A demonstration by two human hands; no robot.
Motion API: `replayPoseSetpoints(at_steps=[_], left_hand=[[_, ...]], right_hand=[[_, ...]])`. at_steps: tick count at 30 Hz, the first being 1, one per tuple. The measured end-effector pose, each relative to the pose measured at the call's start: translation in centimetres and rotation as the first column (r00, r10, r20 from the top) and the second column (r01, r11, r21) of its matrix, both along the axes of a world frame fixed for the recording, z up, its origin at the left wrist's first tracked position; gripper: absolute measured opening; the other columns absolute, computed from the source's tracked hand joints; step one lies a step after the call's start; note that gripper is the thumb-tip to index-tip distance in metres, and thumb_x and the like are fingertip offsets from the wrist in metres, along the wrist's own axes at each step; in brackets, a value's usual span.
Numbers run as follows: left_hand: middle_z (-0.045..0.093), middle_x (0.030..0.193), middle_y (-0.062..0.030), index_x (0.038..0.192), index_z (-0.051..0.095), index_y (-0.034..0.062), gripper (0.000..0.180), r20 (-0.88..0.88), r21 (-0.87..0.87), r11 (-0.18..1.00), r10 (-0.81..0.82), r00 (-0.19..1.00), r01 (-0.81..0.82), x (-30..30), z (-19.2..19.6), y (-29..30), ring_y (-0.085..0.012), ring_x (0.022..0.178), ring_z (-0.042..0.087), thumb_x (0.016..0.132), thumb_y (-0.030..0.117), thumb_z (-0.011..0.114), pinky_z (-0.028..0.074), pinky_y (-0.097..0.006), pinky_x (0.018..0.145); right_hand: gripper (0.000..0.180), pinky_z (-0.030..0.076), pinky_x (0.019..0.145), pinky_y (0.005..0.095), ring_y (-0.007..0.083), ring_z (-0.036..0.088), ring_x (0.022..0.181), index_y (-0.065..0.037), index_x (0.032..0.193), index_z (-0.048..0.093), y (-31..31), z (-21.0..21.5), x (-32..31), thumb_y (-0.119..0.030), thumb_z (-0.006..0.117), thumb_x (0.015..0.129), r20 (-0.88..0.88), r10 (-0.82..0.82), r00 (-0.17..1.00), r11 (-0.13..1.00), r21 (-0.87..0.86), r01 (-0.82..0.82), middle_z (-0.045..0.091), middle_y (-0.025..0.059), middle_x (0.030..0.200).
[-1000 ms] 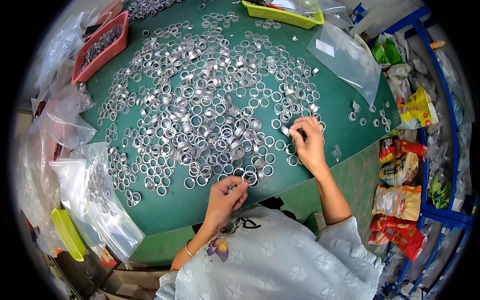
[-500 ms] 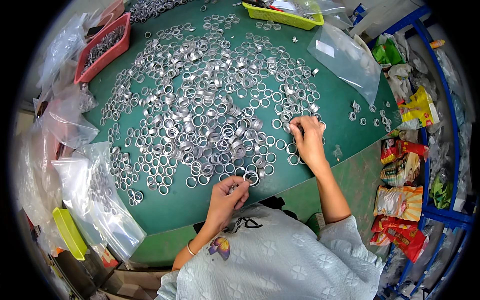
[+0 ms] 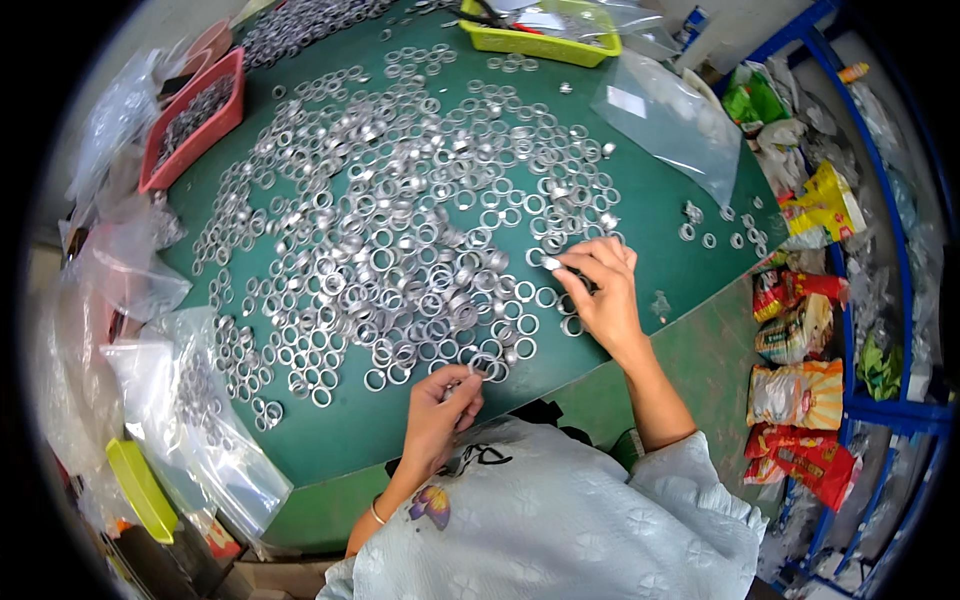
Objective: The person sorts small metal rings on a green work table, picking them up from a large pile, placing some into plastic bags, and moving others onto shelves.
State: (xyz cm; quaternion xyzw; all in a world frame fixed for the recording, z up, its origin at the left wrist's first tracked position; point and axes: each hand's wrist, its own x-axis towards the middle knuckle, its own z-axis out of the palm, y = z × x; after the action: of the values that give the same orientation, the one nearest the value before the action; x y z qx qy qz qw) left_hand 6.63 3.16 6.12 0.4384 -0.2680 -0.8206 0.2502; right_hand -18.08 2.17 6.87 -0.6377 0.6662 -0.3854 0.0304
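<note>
Loose silvery metal rings cover much of the green tabletop, heaped thickest in the middle. At the near edge of the heap, my left hand is closed, its thumb and forefinger pinching a metal ring. Something shiny also shows among its curled fingers, too hidden to tell. Farther right, my right hand reaches over the heap's right edge. Its thumb and forefinger meet on a small bright metal ring, whose outline is blurred by glare.
A red basket of small metal parts stands far left, a yellow-green basket at the back. Clear plastic bags lie at the right and left edges. A blue rack with colourful packets stands right of the table.
My right hand has shifted left with its fingers stretched farther out, a bright ring now at their tips. My left hand keeps its pinch on the ring. The whole view has shifted slightly.
</note>
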Motion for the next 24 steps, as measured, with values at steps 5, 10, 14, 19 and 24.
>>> replayPoseSetpoints(at_steps=[5, 10, 14, 19, 24], left_hand=[[0.052, 0.065, -0.0016, 0.087, 0.058, 0.0016, 0.010, 0.042, -0.003, 1.000, -0.014, 0.999, 0.014, -0.1, 0.1, 0.2, -0.0071, 0.054, 0.044, 0.087, 0.011, 0.056, 0.029, -0.018, 0.042], [0.052, 0.065, -0.0012, 0.088, 0.058, 0.0014, 0.010, 0.034, -0.021, 0.999, -0.028, 0.999, 0.029, -0.2, -0.3, 0.0, -0.0070, 0.055, 0.045, 0.087, 0.011, 0.056, 0.029, -0.018, 0.042], [0.052, 0.065, -0.0012, 0.092, 0.059, -0.0004, 0.010, 0.028, -0.002, 1.000, -0.010, 1.000, 0.010, -0.3, 0.0, 0.1, -0.0062, 0.054, 0.044, 0.087, 0.008, 0.056, 0.028, -0.018, 0.043], [0.051, 0.065, -0.0015, 0.092, 0.059, -0.0010, 0.010, 0.009, -0.053, 0.999, -0.010, 1.000, 0.010, -0.7, 0.0, 0.1, -0.0065, 0.054, 0.043, 0.087, 0.006, 0.055, 0.027, -0.018, 0.042], [0.052, 0.065, -0.0023, 0.090, 0.059, -0.0012, 0.010, 0.023, -0.094, 0.994, -0.045, 0.999, 0.047, -1.1, 0.3, 0.3, -0.0064, 0.052, 0.043, 0.087, 0.008, 0.056, 0.027, -0.018, 0.042]], right_hand=[[0.010, 0.031, 0.077, 0.0356, 0.0214, 0.049, 0.085, -0.008, 0.077, 0.067, -0.7, -2.3, -1.1, -0.010, 0.071, 0.067, -0.065, 0.006, 0.998, 0.993, 0.115, 0.001, 0.058, 0.0021, 0.085], [0.008, 0.030, 0.076, 0.0355, 0.0215, 0.047, 0.086, -0.007, 0.073, 0.067, -0.4, -2.1, -1.4, -0.009, 0.071, 0.066, -0.105, 0.058, 0.993, 0.984, 0.173, -0.039, 0.054, 0.0019, 0.081], [0.010, 0.031, 0.077, 0.0366, 0.0231, 0.047, 0.087, -0.006, 0.073, 0.065, 0.9, -1.1, -2.6, -0.009, 0.071, 0.065, -0.049, -0.077, 0.996, 0.996, 0.042, 0.079, 0.052, 0.0040, 0.083], [0.010, 0.032, 0.077, 0.0389, 0.0249, 0.048, 0.087, -0.005, 0.075, 0.065, 4.9, -0.9, -9.8, -0.008, 0.069, 0.067, -0.317, -0.533, 0.784, 0.845, -0.152, 0.513, 0.053, 0.0057, 0.084], [0.015, 0.034, 0.079, 0.0402, 0.0255, 0.049, 0.091, -0.006, 0.083, 0.064, 7.2, -2.4, -14.8, -0.012, 0.068, 0.071, -0.464, -0.629, 0.624, 0.747, -0.139, 0.650, 0.055, 0.0078, 0.088]])
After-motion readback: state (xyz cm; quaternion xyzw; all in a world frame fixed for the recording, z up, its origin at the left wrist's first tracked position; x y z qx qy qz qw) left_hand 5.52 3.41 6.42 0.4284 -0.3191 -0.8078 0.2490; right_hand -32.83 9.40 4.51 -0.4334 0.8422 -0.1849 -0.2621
